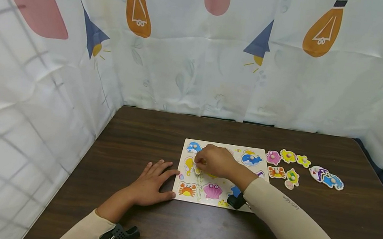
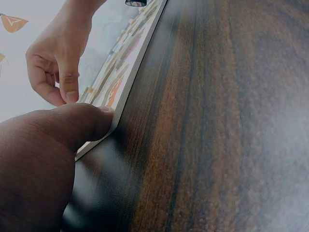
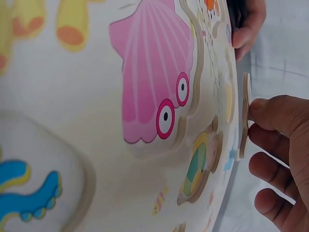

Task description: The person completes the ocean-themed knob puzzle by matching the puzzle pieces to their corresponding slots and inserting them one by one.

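Observation:
A wooden peg puzzle board point(image 1: 198, 199) with sea-animal pictures lies flat on the dark table. My right hand point(image 1: 216, 162) is over the board's left half, beside the yellow seahorse picture point(image 1: 189, 166). Between thumb and fingers it pinches a thin wooden puzzle piece point(image 3: 245, 116), seen edge-on in the right wrist view, so its picture is hidden. My left hand point(image 1: 150, 185) rests on the table with fingers spread, left of the board. Its thumb point(image 2: 91, 121) touches the board's near-left corner. The crab point(image 1: 187, 189) and pink shell point(image 1: 212, 191) pictures show along the near side.
Right of the board lie several loose pieces: a pink one point(image 1: 273, 157), a yellow one point(image 1: 288, 156), a crab piece point(image 1: 277, 172), a green-and-yellow one point(image 1: 292, 176) and a blue one point(image 1: 332, 181). A patterned white curtain point(image 1: 197, 75) hangs behind the brown table point(image 1: 146, 129).

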A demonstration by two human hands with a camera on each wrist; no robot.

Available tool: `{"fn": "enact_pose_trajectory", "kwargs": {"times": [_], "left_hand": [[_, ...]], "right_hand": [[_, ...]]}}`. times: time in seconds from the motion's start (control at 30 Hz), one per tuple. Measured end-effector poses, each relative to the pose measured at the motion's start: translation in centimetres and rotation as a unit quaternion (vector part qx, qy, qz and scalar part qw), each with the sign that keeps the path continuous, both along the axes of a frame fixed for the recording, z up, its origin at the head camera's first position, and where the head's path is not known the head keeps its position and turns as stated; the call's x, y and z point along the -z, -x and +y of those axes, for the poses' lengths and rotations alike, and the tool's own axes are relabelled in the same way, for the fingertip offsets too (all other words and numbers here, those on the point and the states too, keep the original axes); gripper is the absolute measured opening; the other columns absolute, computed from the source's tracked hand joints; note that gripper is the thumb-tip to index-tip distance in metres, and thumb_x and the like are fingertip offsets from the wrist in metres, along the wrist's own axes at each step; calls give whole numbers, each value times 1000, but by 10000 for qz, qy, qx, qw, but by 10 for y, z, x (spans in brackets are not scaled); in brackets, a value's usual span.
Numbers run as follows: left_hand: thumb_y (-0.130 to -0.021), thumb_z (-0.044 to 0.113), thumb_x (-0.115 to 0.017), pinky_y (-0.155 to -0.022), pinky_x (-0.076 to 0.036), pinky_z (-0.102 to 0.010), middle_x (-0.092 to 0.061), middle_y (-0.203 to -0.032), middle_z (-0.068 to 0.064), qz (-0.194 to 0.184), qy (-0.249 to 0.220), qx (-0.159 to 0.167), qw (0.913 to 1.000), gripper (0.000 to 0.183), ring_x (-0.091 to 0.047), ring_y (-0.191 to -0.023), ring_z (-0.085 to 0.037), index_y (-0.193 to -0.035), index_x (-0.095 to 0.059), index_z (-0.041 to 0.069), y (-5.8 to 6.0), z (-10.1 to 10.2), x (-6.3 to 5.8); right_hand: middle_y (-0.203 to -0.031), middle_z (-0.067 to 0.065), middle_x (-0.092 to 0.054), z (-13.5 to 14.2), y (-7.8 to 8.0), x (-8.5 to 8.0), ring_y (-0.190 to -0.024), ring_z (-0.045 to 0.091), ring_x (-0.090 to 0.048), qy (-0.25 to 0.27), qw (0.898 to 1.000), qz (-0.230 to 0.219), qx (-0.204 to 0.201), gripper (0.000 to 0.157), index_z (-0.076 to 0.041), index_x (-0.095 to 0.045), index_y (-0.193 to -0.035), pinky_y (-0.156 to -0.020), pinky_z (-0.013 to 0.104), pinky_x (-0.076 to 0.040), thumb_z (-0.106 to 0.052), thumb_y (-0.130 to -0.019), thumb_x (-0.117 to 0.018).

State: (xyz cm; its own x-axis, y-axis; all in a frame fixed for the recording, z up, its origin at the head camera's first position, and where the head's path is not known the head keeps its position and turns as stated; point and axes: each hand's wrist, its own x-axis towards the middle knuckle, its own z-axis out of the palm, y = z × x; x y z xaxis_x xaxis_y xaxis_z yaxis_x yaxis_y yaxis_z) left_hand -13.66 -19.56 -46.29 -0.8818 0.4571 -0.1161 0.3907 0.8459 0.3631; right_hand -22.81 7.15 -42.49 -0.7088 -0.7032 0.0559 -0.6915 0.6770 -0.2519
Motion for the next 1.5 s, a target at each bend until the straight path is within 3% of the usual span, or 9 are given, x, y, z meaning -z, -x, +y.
{"fn": "enact_pose_trajectory", "kwargs": {"times": [0.27,0.77,1.1,1.5], "left_hand": [[-94,60,-63,-121,-3,-61,-26,-166,-7,10,0,25,10000,69,-13,-155,-34,-154,-44,32,0,0,0],[-94,61,-62,-121,-3,-62,-26,-166,-7,23,-31,46,10000,70,-12,-155,-35,-155,-43,32,0,-1,1],[-94,60,-63,-121,-3,-62,-27,-165,-8,45,-49,44,10000,69,-13,-155,-36,-154,-44,32,0,0,1],[-95,59,-63,-121,-3,-62,-26,-166,-8,49,-43,41,10000,69,-13,-155,-36,-155,-44,31,-1,-1,1]], "right_hand": [[-99,-16,-68,-7,3,6,-95,5,-58,18,10000,62,1,11,-28,-80,-104,-79,27,-52,-31,-94,-75],[-103,-14,-70,-20,2,9,-103,7,-59,-12,9999,-113,74,10,-29,-79,-103,-74,33,-53,-30,-94,-75],[-100,-12,-68,-29,3,13,-94,6,-59,42,9999,-87,-95,8,-26,-79,-101,-75,33,-54,-30,-94,-75],[-96,-13,-68,-31,3,17,-91,7,-58,26,9999,-145,-24,9,-25,-79,-101,-76,32,-54,-29,-93,-76]]}}
